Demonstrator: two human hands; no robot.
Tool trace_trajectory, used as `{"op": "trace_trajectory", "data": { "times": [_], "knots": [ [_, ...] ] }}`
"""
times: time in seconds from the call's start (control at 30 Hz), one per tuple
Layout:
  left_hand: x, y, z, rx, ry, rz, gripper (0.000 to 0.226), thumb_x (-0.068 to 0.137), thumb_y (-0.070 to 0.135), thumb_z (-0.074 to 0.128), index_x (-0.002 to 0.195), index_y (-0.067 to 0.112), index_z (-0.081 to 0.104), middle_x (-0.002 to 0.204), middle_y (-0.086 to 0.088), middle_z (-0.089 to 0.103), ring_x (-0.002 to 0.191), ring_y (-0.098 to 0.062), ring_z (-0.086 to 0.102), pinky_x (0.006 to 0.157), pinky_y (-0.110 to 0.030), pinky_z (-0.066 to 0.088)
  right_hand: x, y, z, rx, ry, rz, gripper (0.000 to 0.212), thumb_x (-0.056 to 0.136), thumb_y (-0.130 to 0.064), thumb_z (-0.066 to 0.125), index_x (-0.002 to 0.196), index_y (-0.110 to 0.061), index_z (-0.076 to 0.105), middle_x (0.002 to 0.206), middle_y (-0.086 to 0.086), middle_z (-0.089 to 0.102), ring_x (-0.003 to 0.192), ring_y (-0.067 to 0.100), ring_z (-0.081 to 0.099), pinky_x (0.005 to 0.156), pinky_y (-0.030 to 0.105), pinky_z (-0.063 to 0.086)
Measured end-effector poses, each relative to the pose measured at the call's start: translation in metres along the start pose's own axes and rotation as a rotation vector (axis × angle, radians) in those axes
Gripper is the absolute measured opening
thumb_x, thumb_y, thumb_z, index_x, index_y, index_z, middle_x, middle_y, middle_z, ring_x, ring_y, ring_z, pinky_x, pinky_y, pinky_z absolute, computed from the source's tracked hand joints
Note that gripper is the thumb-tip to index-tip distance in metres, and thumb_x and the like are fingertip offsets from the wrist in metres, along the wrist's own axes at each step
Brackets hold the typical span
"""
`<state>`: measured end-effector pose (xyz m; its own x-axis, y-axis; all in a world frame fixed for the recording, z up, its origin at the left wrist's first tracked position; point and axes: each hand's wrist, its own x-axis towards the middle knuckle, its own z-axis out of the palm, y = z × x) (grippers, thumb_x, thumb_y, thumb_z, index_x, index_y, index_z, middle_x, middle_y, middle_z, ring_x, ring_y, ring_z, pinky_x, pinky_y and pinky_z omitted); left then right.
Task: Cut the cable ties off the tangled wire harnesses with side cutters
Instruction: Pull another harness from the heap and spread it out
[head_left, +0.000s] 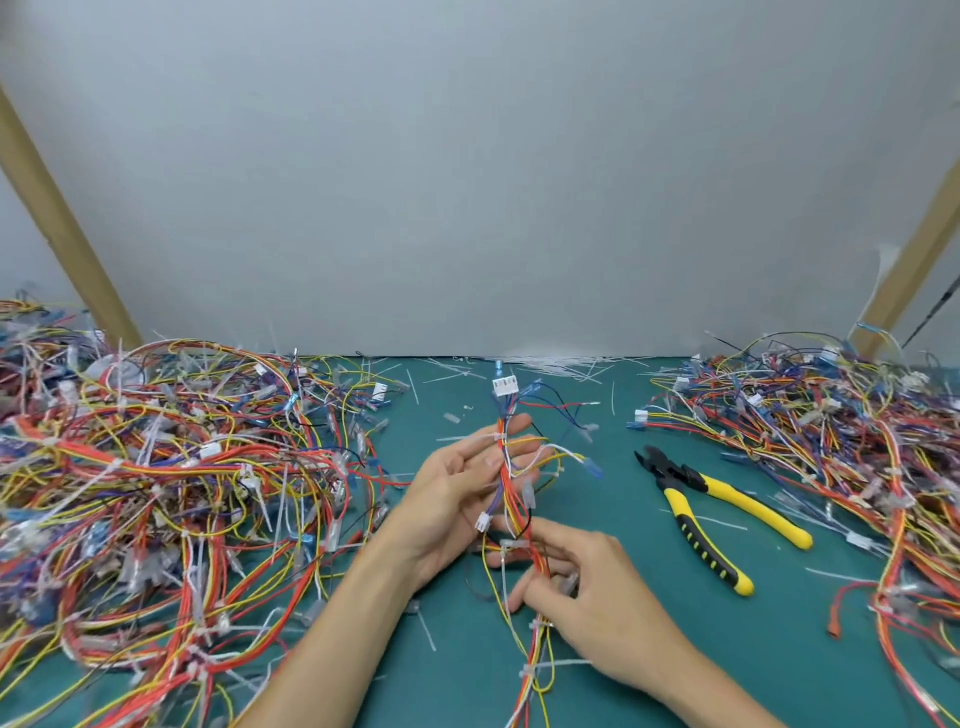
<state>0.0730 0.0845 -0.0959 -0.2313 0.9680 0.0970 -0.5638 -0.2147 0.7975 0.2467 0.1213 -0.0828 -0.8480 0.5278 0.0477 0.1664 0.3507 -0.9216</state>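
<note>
Between two heaps of tangled wire a lane of bare teal table (810, 623) runs from the near edge to the far edge, and this is the only open room for moving. The left pile (182, 467) spreads from the left edge almost to the left forearm; the right pile (831, 441) covers the right side up to the far right corner. Thin white cut tie scraps (561, 364) lie along the far edge under a plain grey wall (467, 156).

The left hand (457, 499) is turned palm up over the middle of the lane, its fingers stretched nearly straight, and the harness (511, 488) lies across them. The right hand (587, 597), nearer the near edge, has its fingers curled and pinches the same bundle lower down. The harness is a slim bunch of red, yellow, blue and purple wires, tipped by a white plastic connector (505, 385) that points to the far edge. A white cable tie (511, 544) rings it just above the right fingers.

The side cutters (685, 483) lie flat on the table right of the hands — untouched, black head, yellow-and-black handles splayed apart.
</note>
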Motion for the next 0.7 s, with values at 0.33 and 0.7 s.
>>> {"op": "trace_trajectory", "data": {
  "times": [0.33, 0.7],
  "knots": [
    [-0.001, 0.001, 0.003, 0.003, 0.021, 0.097, 0.057, 0.079, 0.005, 0.07, 0.133, 0.001, 0.052, 0.132, -0.013, 0.062, 0.126, -0.02, 0.057, 0.103, -0.033, 0.047, 0.006, 0.005, -0.001, 0.001, 0.302, 0.029, 0.047, 0.073, 0.0, 0.062, 0.102, -0.037, 0.066, 0.089, -0.014, 0.072, 0.062, 0.026, 0.066, 0.066, 0.042, 0.056],
    [-0.001, 0.021, 0.005, 0.961, 0.343, 0.429, 0.057, 0.087, -0.018, 0.047, 0.096, 0.034, 0.069, 0.094, 0.017, 0.072, 0.088, 0.0, 0.068, 0.081, -0.021, 0.05, 0.018, 0.015, -0.016, 0.421, 0.225, 0.011, 0.048, 0.086, 0.021, 0.043, 0.113, -0.013, 0.062, 0.084, 0.006, 0.07, 0.063, 0.011, 0.062, 0.054, 0.016, 0.043]
  ]
}}
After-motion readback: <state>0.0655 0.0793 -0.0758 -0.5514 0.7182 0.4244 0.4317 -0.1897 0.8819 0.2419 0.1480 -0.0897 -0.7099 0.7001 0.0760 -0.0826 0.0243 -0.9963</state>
